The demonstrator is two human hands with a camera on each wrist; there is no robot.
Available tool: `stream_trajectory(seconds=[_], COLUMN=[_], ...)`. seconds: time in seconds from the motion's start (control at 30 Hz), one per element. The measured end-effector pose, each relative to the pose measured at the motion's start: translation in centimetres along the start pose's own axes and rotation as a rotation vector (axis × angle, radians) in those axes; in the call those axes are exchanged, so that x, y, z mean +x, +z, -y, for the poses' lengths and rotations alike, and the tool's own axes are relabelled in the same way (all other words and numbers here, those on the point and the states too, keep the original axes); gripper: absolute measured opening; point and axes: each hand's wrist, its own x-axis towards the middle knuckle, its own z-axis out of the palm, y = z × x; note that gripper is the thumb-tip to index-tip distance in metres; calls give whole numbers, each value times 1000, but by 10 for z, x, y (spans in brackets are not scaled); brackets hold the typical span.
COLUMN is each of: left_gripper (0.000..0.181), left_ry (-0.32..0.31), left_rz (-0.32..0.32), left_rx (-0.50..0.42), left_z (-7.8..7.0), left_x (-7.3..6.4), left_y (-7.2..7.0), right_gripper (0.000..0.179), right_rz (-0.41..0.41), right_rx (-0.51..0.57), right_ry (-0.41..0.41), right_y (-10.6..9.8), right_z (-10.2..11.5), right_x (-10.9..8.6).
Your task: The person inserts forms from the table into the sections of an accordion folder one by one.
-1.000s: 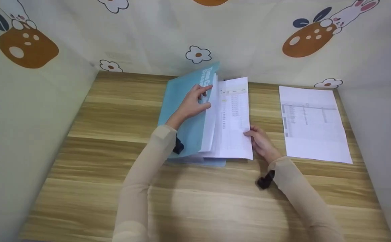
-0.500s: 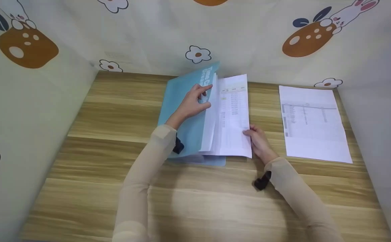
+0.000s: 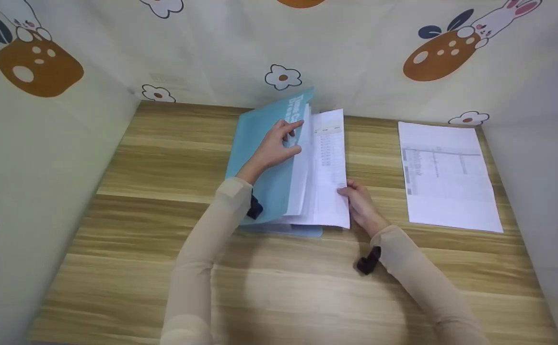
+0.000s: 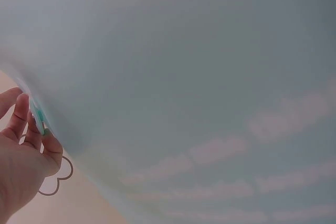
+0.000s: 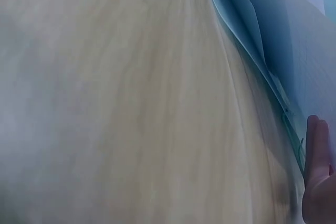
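A light-blue folder [image 3: 262,191] with white lettering stands partly opened, loose pages [image 3: 298,187] showing inside. My left hand [image 3: 275,146] lies over its raised cover and pinches the cover's edge, which the left wrist view shows between thumb and fingers. A printed white sheet [image 3: 328,177] sticks out of the folder's right side, its left part hidden among the pages. My right hand [image 3: 360,203] grips that sheet by its right edge, thumb on top and the other fingers beneath. In the right wrist view, the fingers [image 5: 317,150] lie against the sheet beside the folder's lower edge.
Another printed sheet [image 3: 451,191] lies flat on the wooden table [image 3: 308,297] at the right. A patterned cloth wall [image 3: 221,52] rises close behind the folder, with more at both sides. Black wrist cameras [image 3: 369,261] hang from the cuffs.
My right hand has moved left with the sheet, so less of it sticks out of the folder. The left hand and the cover have stayed in place.
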Motion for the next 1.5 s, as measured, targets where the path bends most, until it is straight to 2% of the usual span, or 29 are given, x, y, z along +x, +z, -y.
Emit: stream_trajectory(seconds=[0.33, 0.43, 0.6, 0.83, 0.97, 1.17, 1.5], left_gripper=[60, 59, 58, 59, 59, 58, 59], left_ry=[-6, 23, 63, 34, 32, 40, 40], left_rz=[-1, -3, -11, 0, 1, 2, -5], left_rx=[-7, -12, -12, -11, -9, -9, -16], left_z=[0, 1, 3, 1, 1, 2, 2], left_x=[-1, 0, 0, 0, 0, 0, 0], left_y=[0, 0, 0, 0, -1, -1, 1], right_gripper=[16, 18, 28, 52, 55, 56, 58], right_rz=[54, 67, 103, 206, 243, 279, 283], right_rx=[-28, -45, -86, -211, -252, -228, -204], right_ry=[21, 31, 54, 54, 60, 61, 47], right_y=[10, 11, 8, -5, -10, -9, 0], right_z=[-6, -7, -5, 6, 10, 6, 0], right_x=[-2, -3, -6, -15, -22, -23, -21])
